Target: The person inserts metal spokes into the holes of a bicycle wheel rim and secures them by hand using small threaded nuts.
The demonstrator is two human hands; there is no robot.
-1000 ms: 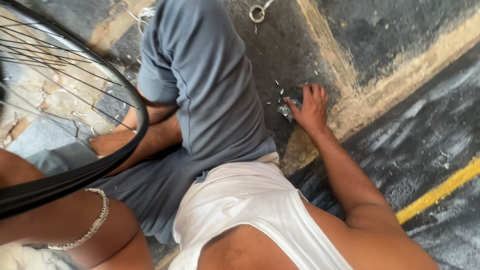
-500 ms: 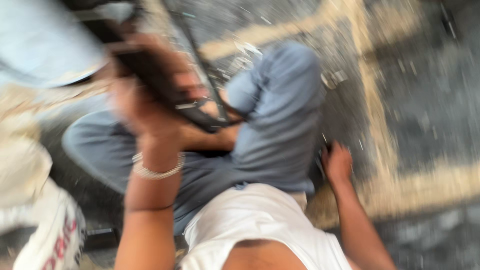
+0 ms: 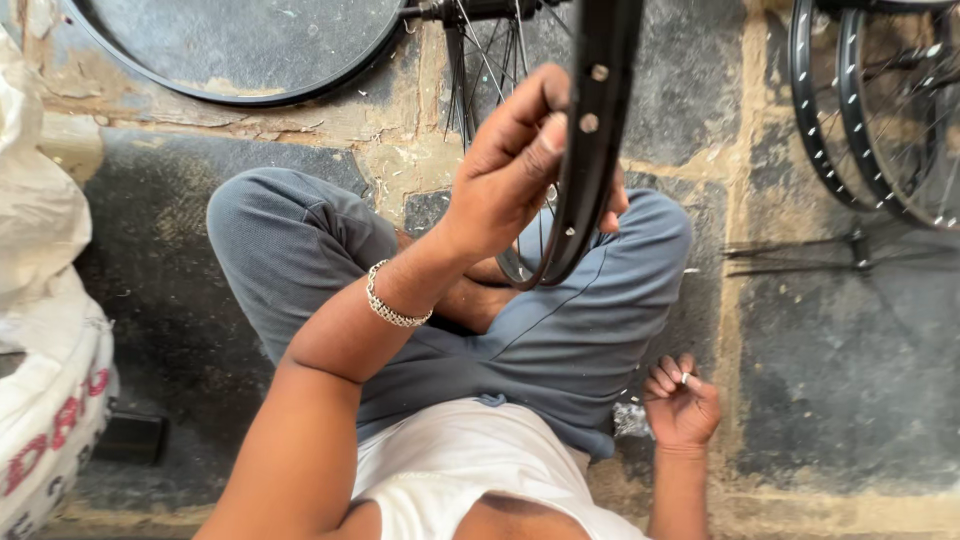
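Black rims and a white sack flank the hands.

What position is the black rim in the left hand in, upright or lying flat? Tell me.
Upright. The left hand holds the black rim on edge above the crossed legs, its spokes showing beside it, clear of the floor.
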